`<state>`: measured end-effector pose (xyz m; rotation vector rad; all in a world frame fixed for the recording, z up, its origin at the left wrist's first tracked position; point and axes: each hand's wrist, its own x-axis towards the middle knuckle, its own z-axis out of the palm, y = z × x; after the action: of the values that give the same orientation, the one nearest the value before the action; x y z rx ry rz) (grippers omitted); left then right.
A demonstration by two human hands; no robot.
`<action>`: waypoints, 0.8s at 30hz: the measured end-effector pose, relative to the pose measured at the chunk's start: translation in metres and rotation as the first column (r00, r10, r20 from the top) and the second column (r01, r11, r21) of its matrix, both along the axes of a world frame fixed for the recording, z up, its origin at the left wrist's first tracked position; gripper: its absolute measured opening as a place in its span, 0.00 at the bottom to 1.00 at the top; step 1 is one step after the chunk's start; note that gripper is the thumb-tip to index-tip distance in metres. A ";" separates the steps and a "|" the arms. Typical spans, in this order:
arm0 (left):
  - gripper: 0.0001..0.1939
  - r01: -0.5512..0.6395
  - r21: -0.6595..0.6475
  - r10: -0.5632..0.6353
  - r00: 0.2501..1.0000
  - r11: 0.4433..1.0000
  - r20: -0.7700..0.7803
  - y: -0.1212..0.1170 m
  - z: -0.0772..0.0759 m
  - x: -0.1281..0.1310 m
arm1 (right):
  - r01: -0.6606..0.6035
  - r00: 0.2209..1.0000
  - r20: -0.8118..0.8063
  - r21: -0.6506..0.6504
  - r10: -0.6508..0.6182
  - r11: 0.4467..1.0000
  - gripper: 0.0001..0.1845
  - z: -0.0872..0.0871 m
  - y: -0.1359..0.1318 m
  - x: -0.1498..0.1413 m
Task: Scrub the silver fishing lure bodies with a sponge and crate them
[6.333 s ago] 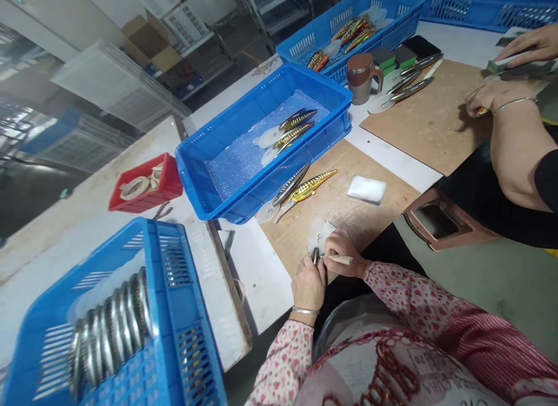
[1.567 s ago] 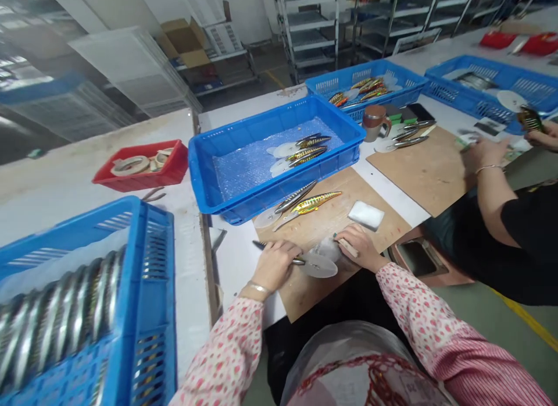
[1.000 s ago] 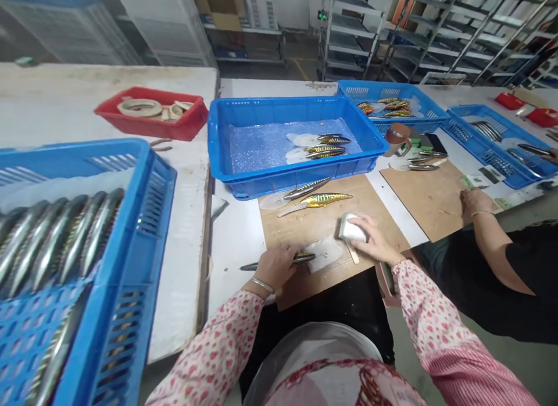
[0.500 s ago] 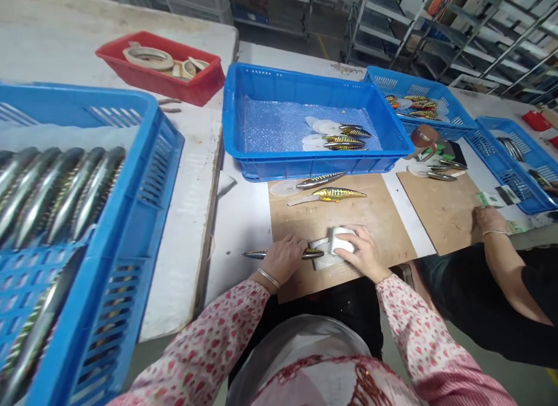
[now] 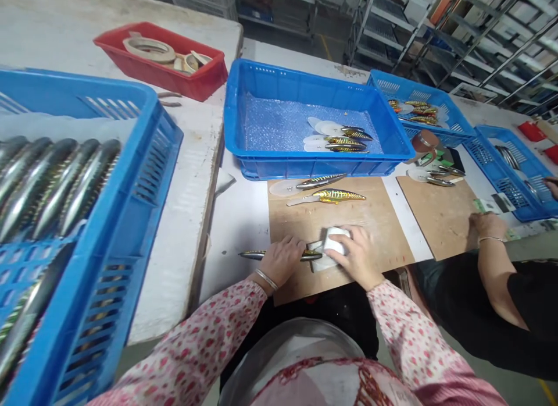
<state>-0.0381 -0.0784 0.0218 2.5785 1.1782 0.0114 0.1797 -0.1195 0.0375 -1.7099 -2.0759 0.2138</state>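
My left hand [image 5: 282,260] is closed over a long metallic fishing lure [image 5: 251,255], pinning it flat on the brown work board [image 5: 375,225]. My right hand [image 5: 358,259] grips a white sponge block [image 5: 333,241] and presses it onto the clear round lip [image 5: 317,263] at the lure's front end. Two more lures, one silver [image 5: 320,181] and one gold [image 5: 337,195], lie farther back on the same board.
A blue crate [image 5: 279,124] with several lures stands behind the board, a red bin [image 5: 192,83] of tape rolls to its left. Another blue crate [image 5: 131,179] packed with silver lures fills the near left. A co-worker's hand [image 5: 486,224] rests on the right-hand board.
My right hand dropped a small stick, took the white sponge from the board and brought it down on the lure's lip. The left hand laid the lure flat and holds it there.
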 end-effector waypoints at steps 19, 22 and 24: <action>0.10 0.020 0.010 -0.020 1.000 1.000 -0.005 0.000 -0.001 -0.001 | -0.009 0.990 -0.139 0.084 0.021 0.996 0.15 -0.013 -0.004 0.013; 0.10 0.014 -0.003 -0.014 1.000 1.000 -0.025 0.001 0.001 -0.001 | -0.013 0.994 -0.110 0.066 0.020 0.998 0.16 -0.015 0.001 0.002; 0.10 0.007 -0.006 -0.007 0.999 1.000 -0.033 0.000 0.003 -0.001 | -0.045 0.990 -0.129 0.075 0.054 0.996 0.16 -0.017 0.001 0.000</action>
<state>-0.0392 -0.0781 0.0247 2.5876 1.1785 -0.0363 0.1800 -0.1185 0.0209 -1.5610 -2.0073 0.2568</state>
